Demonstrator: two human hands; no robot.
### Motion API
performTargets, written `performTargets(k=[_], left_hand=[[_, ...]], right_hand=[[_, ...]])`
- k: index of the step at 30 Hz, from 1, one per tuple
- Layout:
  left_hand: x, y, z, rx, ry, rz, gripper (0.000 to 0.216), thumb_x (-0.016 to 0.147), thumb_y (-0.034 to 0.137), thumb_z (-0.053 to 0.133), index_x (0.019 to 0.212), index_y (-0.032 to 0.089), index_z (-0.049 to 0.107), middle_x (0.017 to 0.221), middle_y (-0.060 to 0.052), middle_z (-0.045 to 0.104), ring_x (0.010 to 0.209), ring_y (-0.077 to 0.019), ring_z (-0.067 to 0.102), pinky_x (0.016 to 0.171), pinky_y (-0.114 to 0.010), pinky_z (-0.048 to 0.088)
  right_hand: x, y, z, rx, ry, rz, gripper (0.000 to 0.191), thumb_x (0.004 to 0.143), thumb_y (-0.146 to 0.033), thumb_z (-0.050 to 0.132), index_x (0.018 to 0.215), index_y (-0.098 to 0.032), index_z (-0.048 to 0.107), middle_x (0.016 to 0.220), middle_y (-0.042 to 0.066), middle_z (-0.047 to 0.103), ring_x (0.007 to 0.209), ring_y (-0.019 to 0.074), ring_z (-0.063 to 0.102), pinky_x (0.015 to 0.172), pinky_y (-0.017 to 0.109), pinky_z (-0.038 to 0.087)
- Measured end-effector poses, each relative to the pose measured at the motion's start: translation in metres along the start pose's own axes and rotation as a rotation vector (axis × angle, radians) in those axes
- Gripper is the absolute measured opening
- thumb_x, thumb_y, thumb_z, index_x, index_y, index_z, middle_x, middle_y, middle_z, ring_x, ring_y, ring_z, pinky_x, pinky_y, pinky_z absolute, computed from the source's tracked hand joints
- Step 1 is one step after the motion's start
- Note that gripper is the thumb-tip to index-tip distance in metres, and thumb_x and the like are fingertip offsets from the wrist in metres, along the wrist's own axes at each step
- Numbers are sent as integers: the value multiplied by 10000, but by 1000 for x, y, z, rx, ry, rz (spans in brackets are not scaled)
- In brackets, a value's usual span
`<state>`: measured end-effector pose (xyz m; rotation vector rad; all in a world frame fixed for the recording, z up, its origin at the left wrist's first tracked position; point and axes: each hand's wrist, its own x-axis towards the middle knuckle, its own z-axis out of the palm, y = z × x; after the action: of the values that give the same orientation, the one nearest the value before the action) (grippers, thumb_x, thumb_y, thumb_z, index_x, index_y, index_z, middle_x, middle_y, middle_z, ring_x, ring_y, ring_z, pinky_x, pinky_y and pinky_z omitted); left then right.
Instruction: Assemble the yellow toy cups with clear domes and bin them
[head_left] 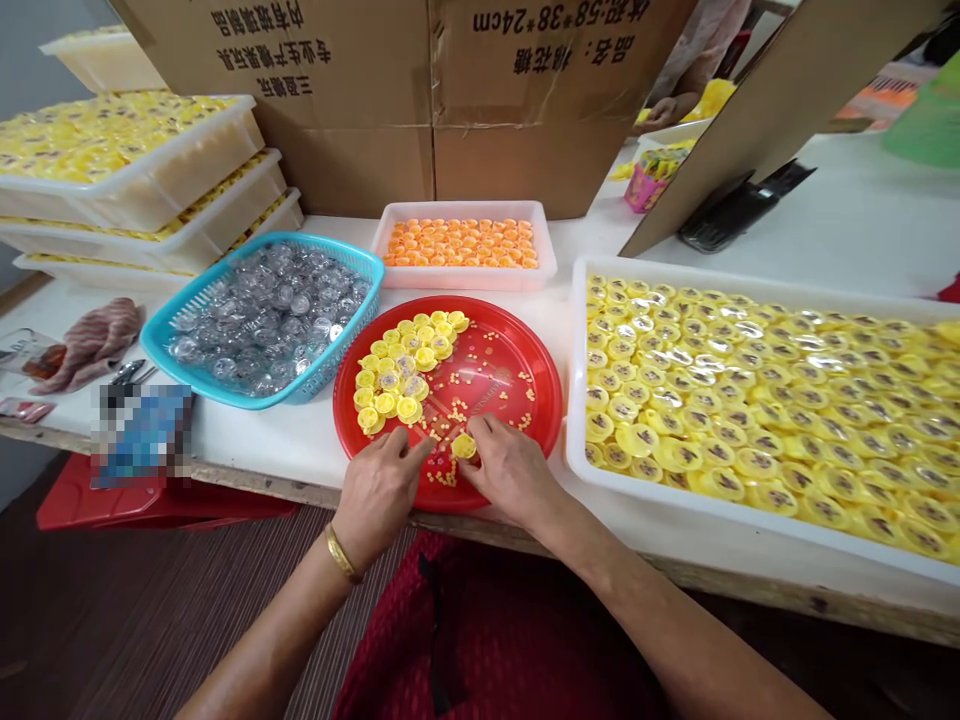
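Note:
A round red tray (510, 345) lies on the table before me. Several small yellow plastic cups (386, 380) are grouped on its left side, and tiny pale yellow pellets (459, 408) are scattered over the rest. Between the thumb and fingers of my right hand (504, 462) is one yellow cup (464, 446), at the tray's near part. My left hand (382, 482) hovers by the tray's near left rim, thumb and forefinger drawn together over the pellets. Whatever that pinch holds is too small or hidden to make out.
To the left stands a blue basket (161, 345) of clear plastic pieces, beside stacked white bins (142, 205). A white tray (465, 278) of orange rings sits behind, before a cardboard box (367, 160). A large bin (574, 400) of yellow cups fills the right. Another person's hand (664, 112) shows far back.

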<state>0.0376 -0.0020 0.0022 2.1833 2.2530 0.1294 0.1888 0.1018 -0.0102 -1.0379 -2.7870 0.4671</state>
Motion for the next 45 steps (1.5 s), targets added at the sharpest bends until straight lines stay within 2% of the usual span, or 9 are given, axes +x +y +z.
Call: performTargets(k=[6,12,18,26,31,35,39,43,45], left_hand=[[7,13,1,23,-69,121,398,926,168,435,1284,303,545,819,-36,547,656,-176,534,584,-284,438],[3,4,3,38,-14,6,384,931,157,411,1270,256,561,817,-39,538,683,-165,530,622,-275,450],[9,15,2,29,-75,121,478,928,147,409,1369,323,454,822,-24,527,671,-158,527,589,-256,438],[3,3,1,-18,40,34,414,930,134,391,1303,241,536,823,-40,529,684,-162,514,611,-266,444],[11,18,1,5,-32,100,501,922,121,411,1384,315,441,824,-26,536,665,-149,519,593,-245,426],[11,12,2,47,-31,58,461,924,137,411,1357,280,486,851,-43,553,697,-170,544,606,-270,439],[5,3,5,-77,20,-38,431,938,151,385,1337,246,514,855,-47,563,698,-166,547,608,-265,444],[10,9,4,-357,59,-91,422,948,143,366,1330,239,518,803,-19,555,675,-122,537,627,-218,445],[15,13,0,-367,56,-72,448,941,119,362,1340,258,509,799,-12,545,658,-113,524,618,-210,437]], right_hand=[[-1,2,-2,33,-7,25,237,804,-141,720,915,-168,512,902,50,589,790,212,595,631,279,426],[-3,12,2,40,70,32,282,777,-170,748,914,-163,502,873,36,566,776,208,592,621,271,421],[-5,12,6,138,136,56,265,755,-135,718,849,-182,474,863,18,554,704,178,573,560,249,380],[-8,19,12,235,230,98,259,734,-140,677,868,-194,461,865,18,550,710,184,570,589,255,414],[-8,16,12,306,285,62,243,748,-123,650,869,-193,452,879,31,552,730,183,572,623,258,434],[-7,17,10,314,343,56,219,737,-130,625,848,-196,448,854,27,543,727,185,566,640,269,440],[-8,19,9,348,373,62,185,740,-147,602,836,-194,451,861,39,554,727,186,576,633,270,445],[-10,17,8,460,351,93,161,761,-166,594,869,-196,479,847,24,599,721,173,604,657,263,461],[-10,16,7,526,316,105,162,764,-180,607,873,-198,488,795,4,608,684,164,607,633,252,456]])
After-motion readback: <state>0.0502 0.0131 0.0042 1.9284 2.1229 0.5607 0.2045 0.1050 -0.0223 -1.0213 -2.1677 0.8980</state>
